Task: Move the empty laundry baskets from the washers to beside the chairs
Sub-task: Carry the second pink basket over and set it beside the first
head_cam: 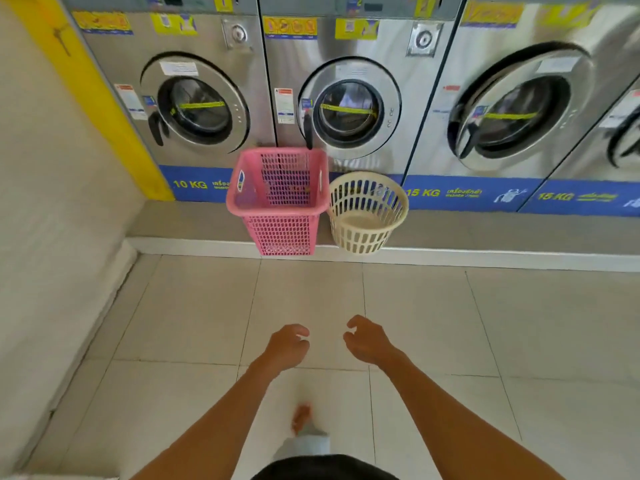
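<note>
Pink basket (277, 199) on raised step before washers (349, 109), touching cream basket (367, 211) on its right. Left hand (287, 344), right hand (369, 341) loosely curled, empty, well short. Risk: careless single-rim grab tips basket off step edge.

Two laundry baskets stand on the grey step: one pink rectangular basket (277, 199) and one cream round basket (367, 211), both empty. Four front-loading washers show along the wall: the 10 KG washer (194, 98) at the left, a middle washer (349, 105), a 15 KG washer (512, 105), and a fourth washer (623, 133) (only a sliver of it, cut by the right edge). Three round doors are seen whole. Two bare hands reach forward, the left hand (287, 346) and the right hand (367, 341), neither holding anything. One bare foot (301, 417) shows below.
</note>
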